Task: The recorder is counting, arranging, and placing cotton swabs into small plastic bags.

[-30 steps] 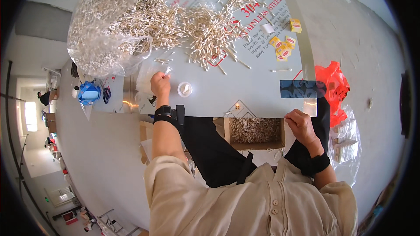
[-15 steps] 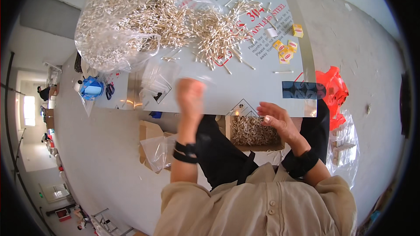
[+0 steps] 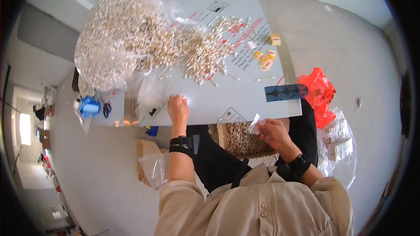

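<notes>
On the table near its front edge, my left hand (image 3: pixel 178 109) is closed with its fingers curled down. A small whitish spot shows at its fingertips, too unclear to name. Flat clear plastic bags (image 3: pixel 151 94) lie just left of it. My right hand (image 3: pixel 274 134) pinches a small clear plastic bag (image 3: pixel 254 124) at the table's front edge. Below that hand an open cardboard box (image 3: pixel 222 137) full of cotton swabs (image 3: pixel 239 139) rests by my lap. A loose heap of cotton swabs (image 3: pixel 203 57) lies on the table beyond my hands.
A large clear sack (image 3: pixel 111 39) of swabs stands at the far left. Small yellow-and-white boxes (image 3: pixel 265 60) and a dark blue strip (image 3: pixel 284 92) lie on the right. A red plastic bag (image 3: pixel 317 96) hangs beyond the right edge. Scissors (image 3: pixel 107 109) lie left.
My right hand has gone from empty with fingers apart to pinching a small clear plastic bag. My left hand, blurred before, now rests lower on the table. The whole view has shifted slightly.
</notes>
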The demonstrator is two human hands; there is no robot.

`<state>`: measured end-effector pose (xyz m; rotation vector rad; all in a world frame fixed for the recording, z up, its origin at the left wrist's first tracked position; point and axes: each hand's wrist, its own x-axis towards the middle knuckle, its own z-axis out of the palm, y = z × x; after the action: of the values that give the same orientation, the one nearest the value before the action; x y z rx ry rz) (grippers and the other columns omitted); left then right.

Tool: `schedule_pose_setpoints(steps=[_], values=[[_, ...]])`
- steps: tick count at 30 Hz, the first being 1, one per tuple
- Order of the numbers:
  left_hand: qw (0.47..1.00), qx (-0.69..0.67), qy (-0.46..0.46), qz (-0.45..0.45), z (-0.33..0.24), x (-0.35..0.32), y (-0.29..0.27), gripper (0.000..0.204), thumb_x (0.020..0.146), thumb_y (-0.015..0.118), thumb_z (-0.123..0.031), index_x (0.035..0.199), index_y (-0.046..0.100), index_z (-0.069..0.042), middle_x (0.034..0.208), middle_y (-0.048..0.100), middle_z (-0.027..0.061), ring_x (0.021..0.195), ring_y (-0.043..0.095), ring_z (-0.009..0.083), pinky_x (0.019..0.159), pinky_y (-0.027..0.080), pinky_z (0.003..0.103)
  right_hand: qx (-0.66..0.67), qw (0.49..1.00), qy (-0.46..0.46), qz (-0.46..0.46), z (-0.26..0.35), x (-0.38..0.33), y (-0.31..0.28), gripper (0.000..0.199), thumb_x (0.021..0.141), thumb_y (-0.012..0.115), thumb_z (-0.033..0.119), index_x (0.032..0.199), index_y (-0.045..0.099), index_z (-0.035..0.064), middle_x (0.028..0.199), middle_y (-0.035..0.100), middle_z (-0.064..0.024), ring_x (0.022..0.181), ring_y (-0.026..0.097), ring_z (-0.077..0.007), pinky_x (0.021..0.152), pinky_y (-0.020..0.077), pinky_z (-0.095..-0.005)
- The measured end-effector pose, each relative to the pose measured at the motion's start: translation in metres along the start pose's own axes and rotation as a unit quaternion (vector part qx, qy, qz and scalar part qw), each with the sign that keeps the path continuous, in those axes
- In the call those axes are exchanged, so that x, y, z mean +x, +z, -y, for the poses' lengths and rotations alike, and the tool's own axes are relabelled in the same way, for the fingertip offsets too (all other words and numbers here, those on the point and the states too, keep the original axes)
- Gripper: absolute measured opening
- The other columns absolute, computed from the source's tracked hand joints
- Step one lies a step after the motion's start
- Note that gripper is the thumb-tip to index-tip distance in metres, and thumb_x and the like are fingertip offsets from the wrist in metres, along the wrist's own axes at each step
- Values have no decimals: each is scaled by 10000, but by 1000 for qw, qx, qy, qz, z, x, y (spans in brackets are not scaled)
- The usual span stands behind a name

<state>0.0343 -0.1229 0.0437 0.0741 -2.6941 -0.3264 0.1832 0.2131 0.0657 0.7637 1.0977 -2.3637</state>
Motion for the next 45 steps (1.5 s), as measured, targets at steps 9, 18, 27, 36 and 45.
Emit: schedule_pose_setpoints(steps=[9, 18, 27, 36, 45], values=[[988, 37, 25, 148, 19, 12, 1, 78, 780, 667, -85, 796, 634, -17, 851, 651, 193, 823, 645, 403, 720, 508, 494, 39, 997, -66, -6, 17, -25, -12, 85, 919, 641, 92, 910, 669, 13, 788, 666, -62, 667, 630, -151, 556, 503, -268], [827, -448, -43, 338, -143, -75, -54, 269, 914, 654, -232, 829, 608, 19, 689, 602, 62, 627, 512, 141, 592, 448, 322, -79, 992, -98, -9, 17, -32, -26, 82, 881, 664, 101, 841, 650, 31, 722, 652, -47, 619, 628, -130, 531, 506, -256], [796, -444, -10, 411, -213, -135, -50, 94, 883, 640, -46, 860, 688, 31, 677, 604, -32, 584, 496, 44, 528, 397, 218, -163, 976, -134, 59, 13, -29, -61, 106, 884, 675, 117, 812, 657, 41, 664, 631, -24, 547, 601, -113, 489, 481, -228], [816, -441, -50, 372, -246, -126, -29, 114, 839, 695, -47, 744, 645, -6, 655, 597, -21, 570, 494, 41, 510, 378, 208, -387, 697, -542, -265, 35, -37, -68, 218, 797, 746, 168, 820, 657, -29, 645, 626, -141, 628, 625, -180, 605, 510, -336], [754, -514, 53, 406, -300, -121, 2, 91, 849, 690, -22, 775, 639, -11, 675, 597, -24, 568, 479, 34, 508, 371, 196, -51, 973, -223, 23, 49, -32, -110, 196, 909, 648, 124, 760, 677, 0, 666, 628, -5, 569, 570, -71, 514, 440, -201]])
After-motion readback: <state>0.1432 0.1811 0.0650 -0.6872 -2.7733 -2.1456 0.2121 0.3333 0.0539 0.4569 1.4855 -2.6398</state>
